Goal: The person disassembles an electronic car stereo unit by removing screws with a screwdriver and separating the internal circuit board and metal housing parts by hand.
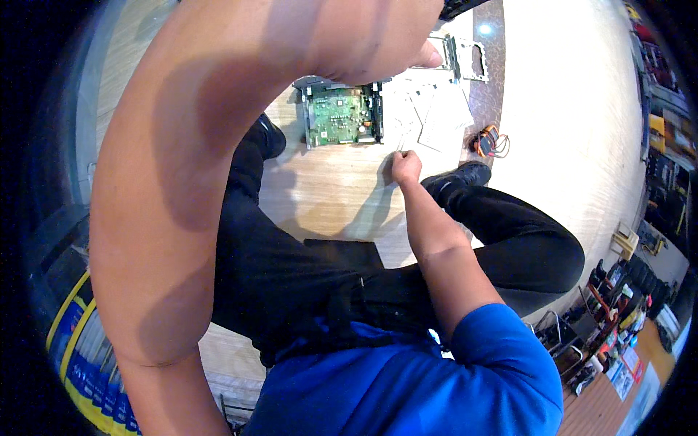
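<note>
My left arm sweeps up from the lower left, very close, and my left hand [389, 43] is at the top of the view. Only its thumb shows clearly, beside a thin metal frame [445, 52]; the other fingers are hidden. Below that wrist lies an open metal chassis with a green circuit board [340, 116], partly covered by my arm. My right hand [407, 167] is closed near the floor, just right of the chassis. A thin, pale sliver seems to stand out above its fingers, too small to name. White sheets [445, 122] lie just beyond it.
My black-trousered legs [509, 225] and dark shoes flank the work area. An orange and black meter with leads [486, 142] lies beyond my right foot. A cut-out metal bracket [478, 62] lies at the far right. Shelves of mixed goods [611, 320] line the right side.
</note>
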`<state>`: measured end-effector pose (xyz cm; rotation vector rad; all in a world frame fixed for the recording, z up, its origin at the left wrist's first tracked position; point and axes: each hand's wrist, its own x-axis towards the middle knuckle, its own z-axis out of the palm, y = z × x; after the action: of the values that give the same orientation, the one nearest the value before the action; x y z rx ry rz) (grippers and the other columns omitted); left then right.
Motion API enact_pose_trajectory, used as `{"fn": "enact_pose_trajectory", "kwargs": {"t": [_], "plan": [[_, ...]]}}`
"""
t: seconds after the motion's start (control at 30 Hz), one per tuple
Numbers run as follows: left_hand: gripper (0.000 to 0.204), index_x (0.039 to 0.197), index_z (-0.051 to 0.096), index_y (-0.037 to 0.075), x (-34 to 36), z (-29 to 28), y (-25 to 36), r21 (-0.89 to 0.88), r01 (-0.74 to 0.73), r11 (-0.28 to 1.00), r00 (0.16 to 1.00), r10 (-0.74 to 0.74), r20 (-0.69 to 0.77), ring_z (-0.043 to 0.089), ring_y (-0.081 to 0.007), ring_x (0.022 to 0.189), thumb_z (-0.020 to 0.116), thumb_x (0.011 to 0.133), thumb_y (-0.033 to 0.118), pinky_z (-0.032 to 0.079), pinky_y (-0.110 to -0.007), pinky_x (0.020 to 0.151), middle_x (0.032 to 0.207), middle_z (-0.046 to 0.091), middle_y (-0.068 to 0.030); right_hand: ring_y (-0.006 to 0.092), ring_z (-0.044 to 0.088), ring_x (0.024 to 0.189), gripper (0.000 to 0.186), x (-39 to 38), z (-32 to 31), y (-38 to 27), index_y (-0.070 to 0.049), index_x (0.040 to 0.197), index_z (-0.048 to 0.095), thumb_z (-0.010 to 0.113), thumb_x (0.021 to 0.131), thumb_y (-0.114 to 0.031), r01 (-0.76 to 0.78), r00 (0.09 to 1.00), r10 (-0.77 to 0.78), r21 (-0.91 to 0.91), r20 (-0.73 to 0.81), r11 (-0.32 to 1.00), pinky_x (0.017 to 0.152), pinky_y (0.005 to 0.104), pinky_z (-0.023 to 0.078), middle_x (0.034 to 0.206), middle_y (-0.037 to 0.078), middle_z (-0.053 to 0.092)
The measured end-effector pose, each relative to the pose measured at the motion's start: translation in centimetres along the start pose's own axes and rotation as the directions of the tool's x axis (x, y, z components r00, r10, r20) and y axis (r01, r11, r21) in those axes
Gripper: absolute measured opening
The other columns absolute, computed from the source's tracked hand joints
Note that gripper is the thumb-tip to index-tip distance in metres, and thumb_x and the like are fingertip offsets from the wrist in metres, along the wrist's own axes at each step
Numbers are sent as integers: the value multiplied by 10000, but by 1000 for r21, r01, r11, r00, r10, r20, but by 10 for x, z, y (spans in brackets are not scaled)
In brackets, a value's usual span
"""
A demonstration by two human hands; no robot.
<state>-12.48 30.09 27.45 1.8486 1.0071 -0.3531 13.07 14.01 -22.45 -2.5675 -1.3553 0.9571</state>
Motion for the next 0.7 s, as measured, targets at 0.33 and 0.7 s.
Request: {"fn": "enact_pose_trajectory", "kwargs": {"t": [0.33, 0.7], "plan": [[318, 1075, 599, -6, 11, 14, 24, 115, 335, 935, 941, -326, -94, 610, -242, 868, 486, 944, 260, 488, -378, 804, 990, 643, -151, 321, 633, 812, 295, 16, 5, 8, 19, 846, 633, 605, 778, -266, 50, 999, -49, 63, -15, 997, 784, 373, 482, 823, 207, 653], [341, 983, 638, -31, 12, 20, -6, 197, 122, 973, 978, -84, -191, 608, -284, 848, 517, 926, 282, 469, -389, 782, 927, 649, -173, 301, 643, 847, 302, 27, 14, 18, 10, 1028, 590, 604, 758, -123, 80, 996, -81, 35, 47, 996, 752, 361, 516, 938, 213, 645]]}}
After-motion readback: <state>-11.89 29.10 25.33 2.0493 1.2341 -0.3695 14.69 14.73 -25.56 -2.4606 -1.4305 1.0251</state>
